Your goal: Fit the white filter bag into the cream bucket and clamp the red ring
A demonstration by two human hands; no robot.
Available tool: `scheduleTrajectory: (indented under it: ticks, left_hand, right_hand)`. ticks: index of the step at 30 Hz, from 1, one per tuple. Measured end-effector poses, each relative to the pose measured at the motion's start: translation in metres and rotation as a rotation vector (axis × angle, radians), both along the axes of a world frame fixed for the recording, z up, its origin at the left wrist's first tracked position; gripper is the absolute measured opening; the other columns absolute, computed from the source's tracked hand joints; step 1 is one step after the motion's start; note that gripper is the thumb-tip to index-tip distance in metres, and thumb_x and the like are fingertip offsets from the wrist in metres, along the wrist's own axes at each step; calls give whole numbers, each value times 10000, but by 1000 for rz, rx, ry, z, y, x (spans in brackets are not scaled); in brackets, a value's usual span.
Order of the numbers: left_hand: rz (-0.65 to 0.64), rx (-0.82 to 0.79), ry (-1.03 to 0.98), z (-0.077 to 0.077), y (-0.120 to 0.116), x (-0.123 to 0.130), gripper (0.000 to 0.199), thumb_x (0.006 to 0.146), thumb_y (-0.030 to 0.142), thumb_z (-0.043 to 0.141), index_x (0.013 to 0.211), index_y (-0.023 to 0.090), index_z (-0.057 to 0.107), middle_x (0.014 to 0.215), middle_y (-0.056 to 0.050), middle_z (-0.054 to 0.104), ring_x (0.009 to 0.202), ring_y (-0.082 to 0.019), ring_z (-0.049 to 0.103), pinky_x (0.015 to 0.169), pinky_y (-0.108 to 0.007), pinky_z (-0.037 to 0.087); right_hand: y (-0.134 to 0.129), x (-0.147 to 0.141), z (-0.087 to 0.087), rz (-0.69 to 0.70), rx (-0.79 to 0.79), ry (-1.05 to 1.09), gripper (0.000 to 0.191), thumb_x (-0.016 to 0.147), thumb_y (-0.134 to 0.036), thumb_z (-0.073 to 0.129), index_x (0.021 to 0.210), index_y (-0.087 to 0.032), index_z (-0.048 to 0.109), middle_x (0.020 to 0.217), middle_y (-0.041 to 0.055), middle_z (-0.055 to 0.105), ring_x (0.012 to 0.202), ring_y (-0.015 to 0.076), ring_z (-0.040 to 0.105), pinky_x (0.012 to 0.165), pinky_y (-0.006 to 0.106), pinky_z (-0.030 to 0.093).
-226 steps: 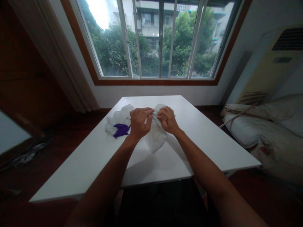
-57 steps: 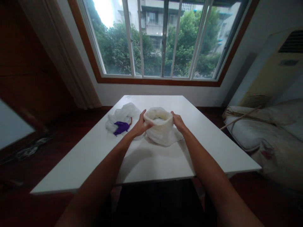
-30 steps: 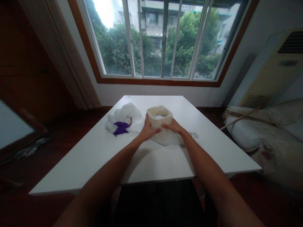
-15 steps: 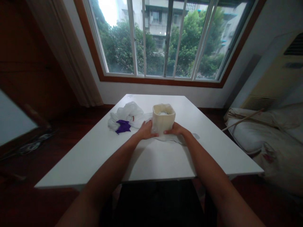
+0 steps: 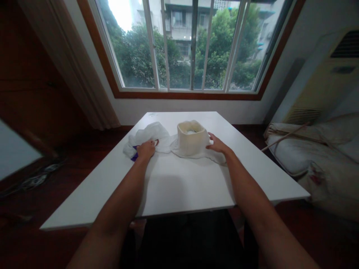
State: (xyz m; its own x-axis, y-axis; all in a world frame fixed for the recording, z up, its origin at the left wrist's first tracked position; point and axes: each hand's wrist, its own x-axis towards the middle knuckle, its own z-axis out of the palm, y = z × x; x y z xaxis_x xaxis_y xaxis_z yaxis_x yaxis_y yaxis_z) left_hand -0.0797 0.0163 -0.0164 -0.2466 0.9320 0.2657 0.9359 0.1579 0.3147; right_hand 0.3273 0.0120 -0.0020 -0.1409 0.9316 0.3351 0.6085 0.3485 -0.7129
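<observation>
A cream-coloured square bin (image 5: 190, 144) with rounded corners stands upright on the white table, with thin whitish plastic around its base. My right hand (image 5: 218, 144) is at the bin's right side, thumb and fingers apart; whether it touches the wall I cannot tell. To the left lies a crumpled translucent plastic bag (image 5: 153, 130) with a small reddish mark. My left hand (image 5: 146, 149) is on the near part of this bag, fingers curled in and seemingly pinching the plastic. A purple piece (image 5: 134, 157) is partly hidden behind that hand.
The white table (image 5: 174, 194) narrows toward a window (image 5: 192, 48) with a brown frame. Large whitish sacks (image 5: 291, 145) with a thin stick across them are on the right, beside an upright cream appliance (image 5: 316, 78). A curtain (image 5: 73, 63) hangs at left.
Both hands have come off the bin's lower sides. My left hand has moved left onto the plastic bag, covering much of the purple piece. My right hand has opened beside the bin.
</observation>
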Motion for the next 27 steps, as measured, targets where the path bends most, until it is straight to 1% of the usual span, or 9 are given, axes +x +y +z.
scheduleTrajectory:
  ticks: [2,4,7,9,11,15,20,23,27]
  left_hand:
    - [26,-29,23,0,2,1,499,905,558,416,1108,207,707,1102,-173,720,1098,-373,632,991,-556,372]
    - [40,-45,64,0,3,2,495,847,590,492,1071,217,728,1149,-170,704,1122,-396,609,1002,-597,340]
    - [46,-46,104,0,3,2,358,799,438,567,1025,227,749,1218,-165,672,1153,-413,576,982,-604,346]
    - [64,-47,77,0,3,2,301,770,352,576,969,219,758,1173,-166,687,1138,-410,578,966,-587,357]
    - [98,-21,30,1,3,1,272,760,339,578,914,203,755,1089,-171,709,1117,-408,586,965,-574,356]
    - [147,122,-80,4,7,-1,230,757,334,590,907,204,705,969,-152,724,1059,-382,614,957,-544,362]
    - [116,224,-521,4,16,-9,248,736,415,663,867,205,645,952,-110,723,950,-301,650,871,-424,438]
    - [77,259,-686,4,18,-11,330,770,517,618,813,190,646,889,-84,726,824,-223,652,749,-324,470]
    - [12,405,-1000,11,14,-9,429,773,592,579,795,169,642,753,-51,697,658,-154,603,622,-266,453]
  right_hand:
    - [-1,-5,11,-2,139,121,743,615,-109,599,1347,-191,499,1288,110,626,1195,268,583,1028,464,474]
    - [-5,-15,19,-24,320,215,638,634,-88,516,1260,-200,562,1260,91,629,1150,246,594,1043,453,463]
    - [-13,-36,25,-51,493,237,498,686,-103,491,1157,-202,622,1180,91,638,1057,245,606,1017,458,473]
    - [-18,-46,26,-38,558,220,437,733,-127,501,1141,-205,635,1153,93,632,1080,251,590,1029,460,462]
    - [-21,-52,27,-15,599,201,398,775,-154,513,1146,-222,640,1170,90,616,1139,254,563,1066,462,435]
    - [-22,-54,27,0,625,179,335,828,-212,549,1145,-245,654,1226,90,581,1191,259,536,1097,478,411]
    - [-21,-54,27,-4,625,163,286,866,-257,553,1130,-236,663,1223,105,577,1188,260,539,1088,487,424]
    - [-22,-55,27,-5,623,168,272,865,-265,563,1117,-239,663,1220,103,579,1188,259,540,1091,489,425]
    - [-23,-54,27,-12,625,168,264,859,-259,568,1103,-231,668,1207,108,583,1182,261,543,1087,493,429]
